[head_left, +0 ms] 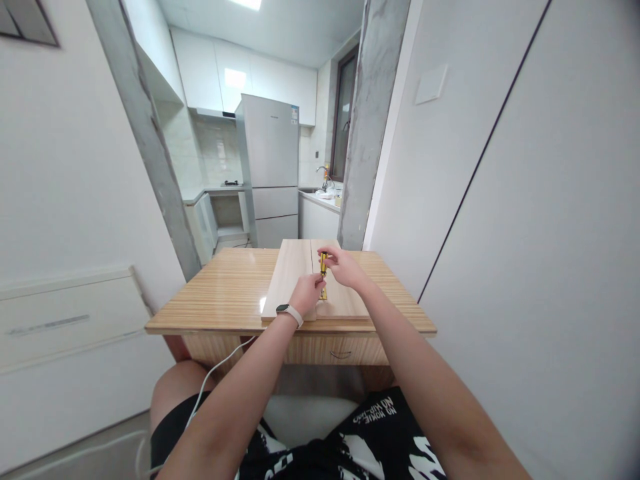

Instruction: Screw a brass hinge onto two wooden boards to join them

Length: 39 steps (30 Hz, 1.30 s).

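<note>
Two pale wooden boards (289, 277) (345, 300) lie side by side on the table, a thin seam between them. My right hand (345, 267) grips the yellow and black handle of a screwdriver (323, 263), which stands upright over the boards with its shaft down. Just below, my left hand (306, 292), with a pale-banded watch (290, 312) on the wrist, has its fingers pinched together by the shaft. Whatever those fingertips hold is too small to tell. A small yellow metal piece (323, 293), perhaps a hinge, lies by the seam under the screwdriver.
The boards rest on a striped wooden table (220, 293) with a drawer handle (341, 354) at its front. A white cable (215, 368) hangs at the left front edge. Walls flank both sides; beyond stand a silver fridge (274, 153) and a sink counter (320, 213).
</note>
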Each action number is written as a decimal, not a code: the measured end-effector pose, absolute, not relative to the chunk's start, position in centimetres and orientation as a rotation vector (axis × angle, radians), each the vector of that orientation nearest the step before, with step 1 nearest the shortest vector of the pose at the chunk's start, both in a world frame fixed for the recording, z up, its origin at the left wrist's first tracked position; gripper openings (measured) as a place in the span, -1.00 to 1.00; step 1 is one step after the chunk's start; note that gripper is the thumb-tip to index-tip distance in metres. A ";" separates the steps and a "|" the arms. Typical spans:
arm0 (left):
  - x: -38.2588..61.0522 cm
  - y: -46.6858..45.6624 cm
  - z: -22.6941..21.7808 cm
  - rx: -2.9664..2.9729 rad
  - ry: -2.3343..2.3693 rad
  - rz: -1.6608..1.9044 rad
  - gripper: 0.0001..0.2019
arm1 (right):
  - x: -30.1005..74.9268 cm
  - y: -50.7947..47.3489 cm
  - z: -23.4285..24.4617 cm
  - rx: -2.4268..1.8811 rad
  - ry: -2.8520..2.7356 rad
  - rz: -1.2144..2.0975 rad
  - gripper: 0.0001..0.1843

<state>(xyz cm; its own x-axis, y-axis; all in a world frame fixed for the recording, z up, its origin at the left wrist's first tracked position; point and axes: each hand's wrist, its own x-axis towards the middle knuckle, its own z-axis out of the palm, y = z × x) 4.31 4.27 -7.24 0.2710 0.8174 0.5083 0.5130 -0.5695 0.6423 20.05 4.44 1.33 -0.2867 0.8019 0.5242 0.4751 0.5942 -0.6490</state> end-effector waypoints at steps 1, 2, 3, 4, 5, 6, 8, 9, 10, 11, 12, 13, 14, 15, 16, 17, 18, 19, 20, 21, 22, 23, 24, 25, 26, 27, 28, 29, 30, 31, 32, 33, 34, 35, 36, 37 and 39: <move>4.3 4.3 -7.2 2.193 1.207 1.196 -0.85 | 20.0 4.5 1.2 -1.033 -1.920 0.457 -0.64; 4.2 4.3 -7.2 2.185 1.203 1.195 -0.85 | 20.0 4.5 1.1 -1.051 -1.895 0.439 -0.67; 4.2 4.2 -7.2 2.171 1.193 1.201 -0.87 | 19.9 4.5 1.0 -1.073 -1.867 0.412 -0.69; 4.2 4.2 -7.2 2.148 1.176 1.216 -0.90 | 19.8 4.4 0.9 -1.095 -1.841 0.378 -0.71; 4.3 4.1 -7.1 2.119 1.155 1.235 -0.94 | 19.8 4.2 0.9 -1.115 -1.818 0.340 -0.74; 4.3 4.1 -7.1 2.089 1.138 1.251 -0.95 | 19.7 4.0 1.0 -1.130 -1.800 0.302 -0.76; 4.5 4.0 -7.1 2.042 1.137 1.269 -0.93 | 19.5 3.5 1.1 -1.150 -1.785 0.241 -0.80; 4.5 4.0 -7.0 2.028 1.151 1.271 -0.94 | 19.4 3.3 1.2 -1.159 -1.787 0.216 -0.81; 4.6 4.0 -7.0 2.020 1.168 1.271 -0.96 | 19.3 3.0 1.3 -1.169 -1.790 0.192 -0.81; 4.6 4.0 -7.0 2.017 1.182 1.271 -0.96 | 19.2 2.8 1.4 -1.181 -1.793 0.169 -0.80; 4.6 4.0 -6.9 2.016 1.188 1.271 -0.95 | 19.2 2.7 1.5 -1.193 -1.793 0.151 -0.79; 4.7 4.0 -6.9 2.016 1.190 1.269 -0.94 | 19.1 2.6 1.5 -1.203 -1.791 0.142 -0.78; 4.6 4.0 -6.9 2.021 1.187 1.264 -0.94 | 19.1 2.6 1.6 -1.207 -1.790 0.150 -0.76; 4.6 4.0 -6.8 2.029 1.185 1.255 -0.93 | 19.1 2.6 1.6 -1.200 -1.791 0.178 -0.73; 4.6 4.0 -6.8 2.039 1.184 1.245 -0.92 | 19.1 2.7 1.5 -1.178 -1.798 0.226 -0.69; 4.5 4.0 -6.8 2.048 1.186 1.236 -0.91 | 19.2 2.9 1.5 -1.143 -1.815 0.287 -0.67; 4.4 4.0 -6.8 2.051 1.189 1.227 -0.91 | 19.3 3.1 1.5 -1.103 -1.840 0.351 -0.65; 4.4 4.0 -6.8 2.049 1.193 1.221 -0.90 | 19.4 3.3 1.5 -1.064 -1.872 0.407 -0.64; 4.3 4.0 -6.8 2.040 1.196 1.218 -0.89 | 19.5 3.5 1.4 -1.034 -1.904 0.445 -0.63; 4.3 4.1 -6.9 2.028 1.196 1.216 -0.88 | 19.5 3.7 1.4 -1.015 -1.932 0.466 -0.62; 4.2 4.1 -6.9 2.019 1.192 1.213 -0.86 | 19.6 3.9 1.3 -1.005 -1.953 0.477 -0.60; 4.2 4.1 -6.9 2.018 1.184 1.209 -0.84 | 19.6 4.0 1.3 -1.003 -1.960 0.480 -0.59; 4.1 4.2 -7.0 2.028 1.175 1.205 -0.84 | 19.6 4.1 1.2 -1.006 -1.957 0.483 -0.58; 4.1 4.2 -7.0 2.049 1.168 1.199 -0.84 | 19.6 4.1 1.1 -1.012 -1.944 0.486 -0.59; 4.0 4.2 -7.0 2.077 1.166 1.192 -0.85 | 19.5 4.1 1.0 -1.022 -1.924 0.483 -0.60; 4.0 4.2 -7.0 2.105 1.168 1.188 -0.85 | 19.4 4.0 0.9 -1.033 -1.899 0.472 -0.62; 4.0 4.2 -7.1 2.125 1.172 1.190 -0.85 | 19.3 3.9 0.9 -1.045 -1.874 0.451 -0.64; 4.0 4.2 -7.1 2.131 1.173 1.199 -0.86 | 19.2 3.8 0.8 -1.056 -1.852 0.421 -0.66; 4.0 4.3 -7.1 2.120 1.172 1.213 -0.90 | 19.1 3.6 0.8 -1.066 -1.835 0.391 -0.68; 4.1 4.3 -7.1 2.098 1.169 1.229 -0.93 | 18.9 3.5 0.8 -1.076 -1.824 0.361 -0.70; 4.2 4.3 -7.1 2.071 1.167 1.246 -0.96 | 18.8 3.3 0.8 -1.086 -1.818 0.334 -0.72; 4.2 4.3 -7.1 2.048 1.169 1.263 -0.95 | 18.7 3.1 0.8 -1.097 -1.813 0.307 -0.74; 4.3 4.2 -7.1 2.032 1.176 1.278 -0.95 | 18.6 2.9 0.8 -1.105 -1.810 0.276 -0.76; 4.4 4.2 -7.0 2.027 1.188 1.292 -0.94 | 18.5 2.7 0.8 -1.115 -1.807 0.242 -0.77; 4.5 4.2 -6.9 2.029 1.198 1.304 -0.95 | 18.5 2.6 0.8 -1.127 -1.804 0.206 -0.78; 4.5 4.1 -6.8 2.031 1.202 1.311 -0.95 | 18.5 2.5 0.7 -1.144 -1.802 0.173 -0.79; 4.5 4.0 -6.6 2.029 1.194 1.313 -0.88 | 18.5 2.5 0.7 -1.177 -1.802 0.144 -0.77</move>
<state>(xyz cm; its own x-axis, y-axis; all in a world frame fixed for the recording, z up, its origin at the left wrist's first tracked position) 4.48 4.00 -6.60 0.1759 0.8442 0.5063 0.4241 -0.5291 0.7350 18.47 2.50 0.70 -0.0905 0.7635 0.6394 0.6524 0.5306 -0.5412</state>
